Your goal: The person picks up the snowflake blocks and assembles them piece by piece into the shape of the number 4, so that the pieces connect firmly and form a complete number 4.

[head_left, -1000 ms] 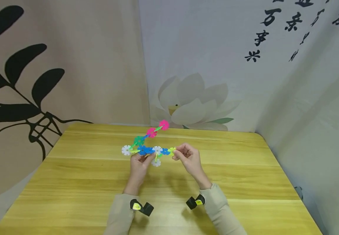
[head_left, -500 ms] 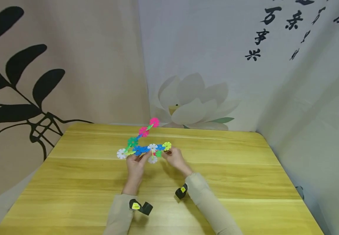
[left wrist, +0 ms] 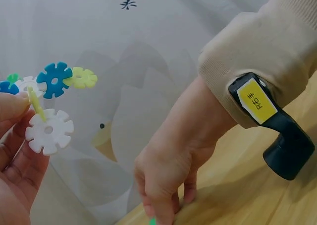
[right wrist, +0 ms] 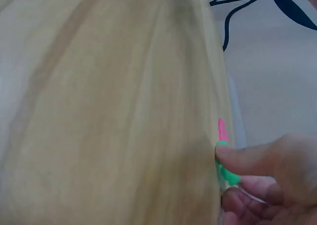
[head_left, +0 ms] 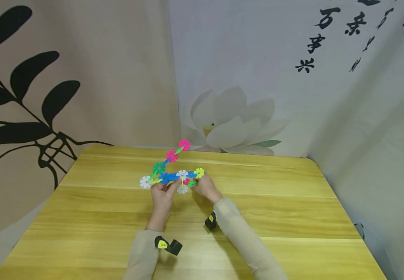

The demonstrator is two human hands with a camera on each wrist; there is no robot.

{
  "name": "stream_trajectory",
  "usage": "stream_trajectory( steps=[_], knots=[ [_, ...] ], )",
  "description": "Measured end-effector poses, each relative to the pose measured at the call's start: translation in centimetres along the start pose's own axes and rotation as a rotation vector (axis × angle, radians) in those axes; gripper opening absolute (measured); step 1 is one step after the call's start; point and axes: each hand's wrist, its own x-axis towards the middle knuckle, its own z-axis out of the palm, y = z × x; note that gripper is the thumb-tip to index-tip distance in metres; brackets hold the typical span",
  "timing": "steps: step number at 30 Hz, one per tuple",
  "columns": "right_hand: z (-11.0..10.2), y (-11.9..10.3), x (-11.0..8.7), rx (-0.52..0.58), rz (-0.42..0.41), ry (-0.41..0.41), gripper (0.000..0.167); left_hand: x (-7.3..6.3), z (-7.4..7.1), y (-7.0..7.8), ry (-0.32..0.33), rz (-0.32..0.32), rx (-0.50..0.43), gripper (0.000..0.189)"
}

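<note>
My left hand [head_left: 161, 196] grips a chain of joined plastic snowflake discs above the table. Its blue discs [head_left: 165, 178] lie in the middle, with a white disc [head_left: 145, 182] at the left end and a yellow disc [head_left: 199, 173] at the right. A branch of green and pink discs [head_left: 172, 156] rises toward the back. In the left wrist view, a white disc [left wrist: 49, 132] hangs by the left fingers. Low by the table, my right hand [head_left: 205, 187] pinches a green snowflake disc [right wrist: 229, 175] with a pink disc [right wrist: 222, 130] against it. Whether these two join the chain cannot be told.
The wooden table [head_left: 293, 202] spreads under both hands. A curtain with a printed lotus [head_left: 235, 120] stands along its back edge. Each wrist wears a black camera mount [head_left: 168, 245] over a beige sleeve [head_left: 142, 252].
My right hand has left the yellow end disc and moved left and down to the green disc, which it now pinches. The left hand shifted slightly left with the chain.
</note>
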Motion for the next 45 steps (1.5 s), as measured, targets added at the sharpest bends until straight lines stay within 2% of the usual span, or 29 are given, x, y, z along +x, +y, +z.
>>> stream_trajectory(
  steps=[3, 6, 8, 11, 13, 17, 22, 26, 29, 35, 39, 45],
  knots=[
    [-0.2, 0.4, -0.2, 0.05, 0.041, 0.018, 0.018, 0.0, 0.1, -0.1, 0.001, 0.006, 0.002, 0.035],
    [-0.3, 1.1, -0.7, 0.15, 0.066, 0.07, 0.008, 0.0, 0.1, -0.1, 0.009, 0.01, 0.001, 0.035],
    [-0.6, 1.4, -1.2, 0.221, 0.034, 0.118, 0.012, 0.1, 0.1, -0.1, 0.015, 0.012, 0.003, 0.035],
    [-1.8, 1.2, -2.1, 0.333, -0.018, 0.177, 0.008, 0.0, 0.1, -0.1, 0.018, 0.015, 0.003, 0.032],
    [-2.9, 0.8, -2.8, 0.39, -0.025, 0.194, 0.011, 0.0, 0.1, -0.2, 0.016, 0.018, 0.003, 0.03],
    [-5.3, -0.3, -4.2, 0.456, 0.013, 0.206, 0.017, 0.0, 0.1, -0.3, 0.009, 0.021, 0.0, 0.027],
    [-8.2, -1.7, -5.3, 0.549, 0.025, 0.311, 0.016, 0.0, 0.2, -0.4, 0.008, 0.023, 0.007, 0.031],
    [-10.7, -4.2, -6.5, 0.617, 0.002, 0.382, 0.013, 0.0, 0.2, -0.6, 0.001, 0.031, 0.017, 0.034],
    [-11.7, -6.0, -7.2, 0.63, -0.062, 0.423, 0.009, -0.1, 0.3, -0.9, -0.004, 0.039, 0.024, 0.032],
    [-10.4, -6.8, -6.3, 0.603, -0.205, 0.457, 0.008, -0.4, 0.6, -1.1, 0.005, 0.076, 0.076, 0.008],
    [-9.4, -7.2, -5.6, 0.532, -0.261, 0.467, 0.007, -0.6, 0.8, -1.0, 0.001, 0.086, 0.139, 0.023],
    [-9.0, -8.4, -5.5, 0.366, -0.366, 0.523, 0.004, -0.7, 1.0, -0.9, 0.006, 0.08, 0.209, 0.016]
  ],
)
